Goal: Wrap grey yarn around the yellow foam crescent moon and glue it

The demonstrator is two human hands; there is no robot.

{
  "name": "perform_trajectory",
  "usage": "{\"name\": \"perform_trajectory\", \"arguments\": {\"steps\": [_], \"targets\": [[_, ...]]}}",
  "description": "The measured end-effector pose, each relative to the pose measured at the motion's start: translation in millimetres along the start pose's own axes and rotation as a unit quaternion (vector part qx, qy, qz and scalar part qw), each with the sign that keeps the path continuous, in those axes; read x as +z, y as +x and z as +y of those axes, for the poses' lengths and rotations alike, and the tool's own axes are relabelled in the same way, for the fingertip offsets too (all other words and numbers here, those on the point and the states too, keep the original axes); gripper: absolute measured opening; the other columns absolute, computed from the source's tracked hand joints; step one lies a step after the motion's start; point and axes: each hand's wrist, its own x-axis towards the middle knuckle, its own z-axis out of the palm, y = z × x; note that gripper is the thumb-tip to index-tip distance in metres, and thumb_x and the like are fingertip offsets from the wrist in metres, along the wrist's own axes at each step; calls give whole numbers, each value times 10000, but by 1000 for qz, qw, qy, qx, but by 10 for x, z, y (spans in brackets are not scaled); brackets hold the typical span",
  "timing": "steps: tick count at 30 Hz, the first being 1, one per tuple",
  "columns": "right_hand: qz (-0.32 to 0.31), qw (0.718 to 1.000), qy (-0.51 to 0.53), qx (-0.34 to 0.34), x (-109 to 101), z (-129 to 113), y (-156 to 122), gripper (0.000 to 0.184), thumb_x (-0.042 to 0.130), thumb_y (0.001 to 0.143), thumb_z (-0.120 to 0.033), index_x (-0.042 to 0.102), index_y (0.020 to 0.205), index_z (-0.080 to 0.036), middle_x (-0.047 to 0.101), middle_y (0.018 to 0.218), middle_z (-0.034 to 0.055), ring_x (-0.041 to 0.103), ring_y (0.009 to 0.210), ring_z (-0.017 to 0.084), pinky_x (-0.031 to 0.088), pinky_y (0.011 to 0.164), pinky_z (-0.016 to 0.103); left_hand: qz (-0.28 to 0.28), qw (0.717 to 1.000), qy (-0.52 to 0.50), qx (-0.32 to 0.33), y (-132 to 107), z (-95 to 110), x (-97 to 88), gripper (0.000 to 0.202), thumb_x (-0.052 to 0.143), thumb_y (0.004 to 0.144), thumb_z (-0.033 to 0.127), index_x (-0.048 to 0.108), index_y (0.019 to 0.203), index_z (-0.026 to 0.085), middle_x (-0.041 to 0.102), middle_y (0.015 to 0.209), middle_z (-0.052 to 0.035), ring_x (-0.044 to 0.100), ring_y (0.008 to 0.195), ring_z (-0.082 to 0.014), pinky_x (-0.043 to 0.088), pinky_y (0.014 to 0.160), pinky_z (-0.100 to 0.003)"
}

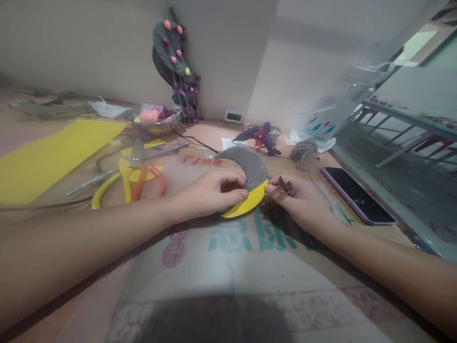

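Cardboard sheet (228, 267), bare nearside of the crescent (252, 166) held over it; left hand (210, 193) pinches the crescent's inner edge, right hand (302, 202) pinches its yellow tip, forearms low; phone (357, 195) lies to its right.

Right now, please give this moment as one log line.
left hand: pinches crescent, half wrapped in grey yarn | right hand: at its yellow tip, holds dark piece | nearby: glue gun, twine ball, phone
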Motion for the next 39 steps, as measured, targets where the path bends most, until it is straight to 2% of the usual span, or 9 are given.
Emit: {"name": "perform_trajectory", "arguments": {"steps": [9, 15, 19, 23, 26, 29, 33, 36, 39], "targets": [[8, 1000, -9, 0, -9, 3, 10, 184, 539, 881, -329, 611, 774, -197, 643, 700, 5, 591, 632, 147, 483, 569, 256, 24, 999, 28, 1, -9, 16, 12, 231, 577, 827, 387, 642, 752, 179, 617, 795, -12, 570, 781, -145, 461, 737, -263], [1, 1000, -27, -9, -22, 1, 20, 211, 525, 888, -349, 605, 763, -198, 621, 716, 12, 570, 655, 154, 480, 585, 265, -2, 997, -42, -61, -7, -16, 28, 281, 640, 783, 465, 661, 780, 185, 648, 736, -1, 570, 672, -120, 455, 627, -229], [-26, 1000, 0, -8, -19, 5, 31, 228, 516, 890, -366, 570, 749, -195, 544, 655, -10, 494, 573, 122, 425, 525, 242, 2, 995, -50, -88, -23, -20, 21, 386, 552, 825, 550, 667, 828, 182, 667, 780, -25, 575, 694, -136, 453, 625, -234], [-65, 998, 0, -18, 1, -18, 40, 247, 490, 906, -375, 556, 747, -197, 528, 648, -13, 477, 560, 117, 403, 516, 242, 38, 992, -8, -120, -56, -18, -5, 447, 503, 834, 598, 659, 726, 193, 667, 720, -24, 574, 679, -153, 438, 625, -241], [-53, 997, -43, -29, 5, -23, 21, 214, 504, 903, -352, 557, 761, -200, 571, 677, -6, 521, 595, 127, 414, 533, 244, 65, 987, 22, -146, -74, -26, -19, 442, 524, 818, 595, 657, 677, 198, 668, 687, -27, 576, 656, -164, 423, 595, -250], [-19, 990, -105, -94, -28, 11, -28, 151, 548, 884, -338, 582, 848, -195, 607, 720, 2, 550, 630, 134, 429, 559, 247, 70, 984, 25, -164, -72, -24, -23, 449, 513, 820, 595, 676, 709, 192, 683, 697, -37, 583, 648, -173, 418, 571, -261], [-3, 963, -161, -217, -93, 76, -89, 248, 501, 918, -382, 574, 1056, -190, 655, 890, 59, 588, 724, 168, 457, 618, 283, 62, 988, 35, -140, -59, 40, -32, 443, 505, 829, 578, 693, 724, 191, 662, 617, -23, 575, 627, -178, 419, 585, -266], [17, 944, -207, -257, -106, 99, -100, 223, 513, 924, -311, 559, 1113, -203, 656, 887, 53, 585, 704, 165, 451, 605, 280, 48, 987, 61, -144, -64, 94, -46, 479, 464, 842, 597, 707, 749, 195, 662, 627, -14, 574, 628, -173, 424, 620, -263], [7, 927, -243, -286, -103, 108, -81, 223, 539, 915, -252, 568, 1128, -193, 657, 848, 48, 574, 669, 157, 437, 595, 274, 40, 985, 79, -148, -74, 105, -52, 518, 427, 849, 619, 719, 808, 193, 668, 663, -12, 580, 650, -172, 431, 658, -262]]}}
